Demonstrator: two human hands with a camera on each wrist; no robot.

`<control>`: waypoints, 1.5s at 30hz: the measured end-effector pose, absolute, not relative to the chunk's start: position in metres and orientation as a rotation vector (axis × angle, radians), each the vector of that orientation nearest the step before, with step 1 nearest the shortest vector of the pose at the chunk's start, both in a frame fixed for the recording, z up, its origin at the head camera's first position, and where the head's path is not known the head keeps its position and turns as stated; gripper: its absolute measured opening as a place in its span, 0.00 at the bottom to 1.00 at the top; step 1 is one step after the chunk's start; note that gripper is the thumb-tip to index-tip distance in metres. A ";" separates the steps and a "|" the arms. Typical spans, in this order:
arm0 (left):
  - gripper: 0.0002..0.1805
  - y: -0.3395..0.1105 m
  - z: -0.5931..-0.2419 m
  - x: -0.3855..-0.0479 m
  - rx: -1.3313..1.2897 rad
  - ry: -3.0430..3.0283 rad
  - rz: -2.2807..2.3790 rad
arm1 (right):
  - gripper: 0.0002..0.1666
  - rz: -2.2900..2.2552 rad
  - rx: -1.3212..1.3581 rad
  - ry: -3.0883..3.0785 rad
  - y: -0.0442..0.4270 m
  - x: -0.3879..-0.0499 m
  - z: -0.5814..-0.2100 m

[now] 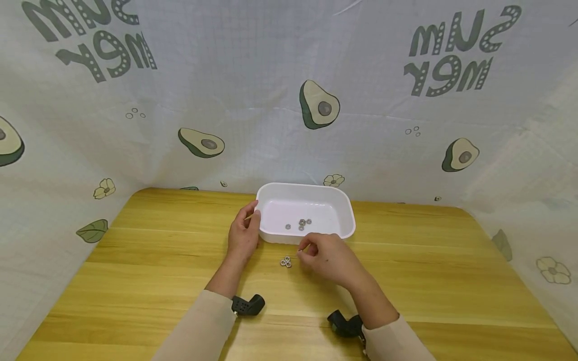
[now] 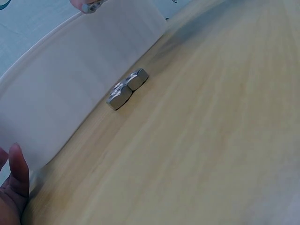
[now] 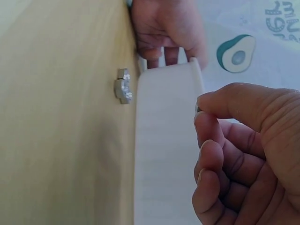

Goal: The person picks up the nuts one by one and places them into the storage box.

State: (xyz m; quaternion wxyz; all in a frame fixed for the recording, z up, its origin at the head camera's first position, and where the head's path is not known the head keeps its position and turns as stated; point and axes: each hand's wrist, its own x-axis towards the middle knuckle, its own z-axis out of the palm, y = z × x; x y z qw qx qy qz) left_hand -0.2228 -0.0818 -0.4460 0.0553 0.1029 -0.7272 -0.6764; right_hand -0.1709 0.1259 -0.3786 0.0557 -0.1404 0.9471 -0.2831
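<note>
A white plastic tray (image 1: 307, 238) stands near the far edge of the wooden table, with several metal hex nuts (image 1: 302, 222) lying inside. My left hand (image 1: 244, 236) rests against the tray's left end, its fingers fairly straight along the wall. In front of the tray, my right hand (image 1: 331, 258) pinches a small nut (image 3: 198, 109) between thumb and forefinger, and the fingers largely cover it. On the wood just left of that hand sit three nuts (image 2: 120, 97) grouped together, touching one another close to the tray's front wall.
The wooden table (image 1: 433, 281) extends to both sides. Behind it hangs a pale curtain (image 1: 253, 75) printed with avocados and lettering. A black wrist device (image 1: 248, 305) is worn on the left wrist, and another (image 1: 345, 325) on the right.
</note>
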 end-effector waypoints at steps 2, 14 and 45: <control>0.21 -0.081 -0.446 -0.223 0.309 -2.205 -2.059 | 0.04 -0.873 -0.403 2.874 0.127 -0.171 -0.376; 0.21 -0.082 -0.447 -0.222 0.305 -2.198 -2.065 | 0.04 -0.895 -0.302 2.894 0.134 -0.172 -0.366; 0.21 -0.081 -0.446 -0.223 0.301 -2.205 -2.060 | 0.08 -0.798 -0.318 2.984 0.146 -0.215 -0.364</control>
